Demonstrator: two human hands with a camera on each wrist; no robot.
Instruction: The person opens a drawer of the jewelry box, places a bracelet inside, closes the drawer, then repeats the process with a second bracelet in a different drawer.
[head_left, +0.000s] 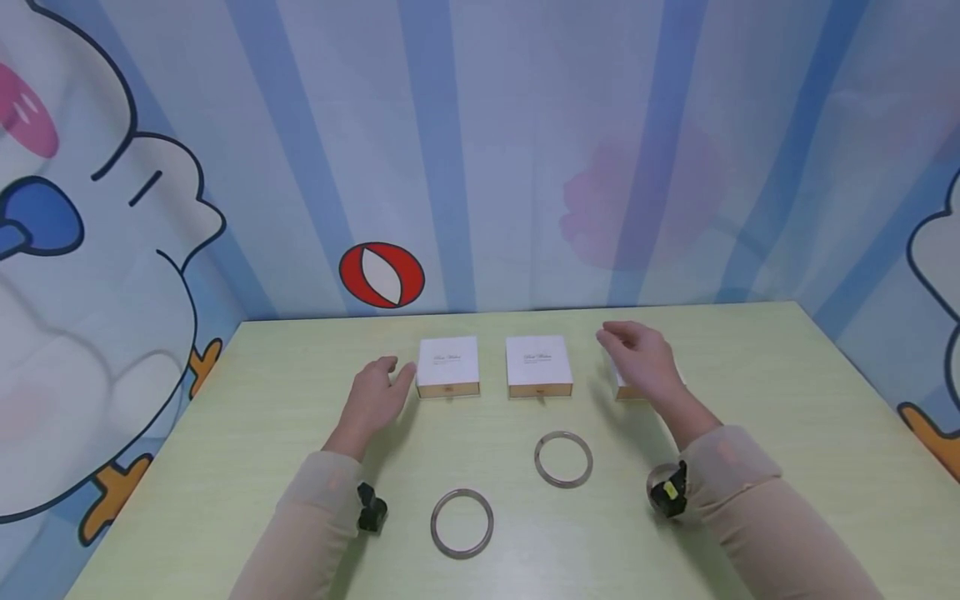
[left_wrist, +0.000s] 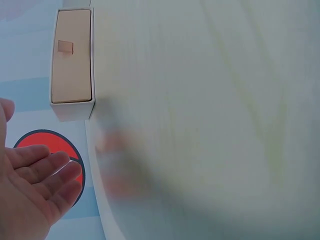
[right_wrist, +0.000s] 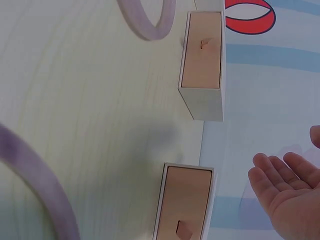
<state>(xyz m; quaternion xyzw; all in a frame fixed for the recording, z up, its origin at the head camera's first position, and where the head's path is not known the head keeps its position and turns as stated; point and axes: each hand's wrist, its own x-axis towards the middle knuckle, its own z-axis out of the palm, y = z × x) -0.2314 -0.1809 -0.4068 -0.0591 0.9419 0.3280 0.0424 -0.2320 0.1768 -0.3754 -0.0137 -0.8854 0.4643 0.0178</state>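
Observation:
My left hand (head_left: 372, 395) hovers beside the left white box (head_left: 447, 363), fingers loosely bent and holding nothing. In the left wrist view that box shows its tan drawer front (left_wrist: 72, 60) with a small ribbon tab. A second white box (head_left: 539, 363) stands in the middle of the row. Above the third box (head_left: 622, 387), my right hand (head_left: 641, 358) is relaxed with nothing in it and covers most of the lid. Two round bangles, one nearer (head_left: 462, 524) and one farther (head_left: 563, 459), lie flat on the table. A third bangle (head_left: 657, 479) is partly hidden by the right wrist camera.
The pale green table (head_left: 247, 433) ends at a blue striped cartoon backdrop (head_left: 510, 167) behind the boxes. Black wrist cameras, one on the left (head_left: 372, 508) and one on the right (head_left: 670, 492), sit at the inner sides of the sleeves.

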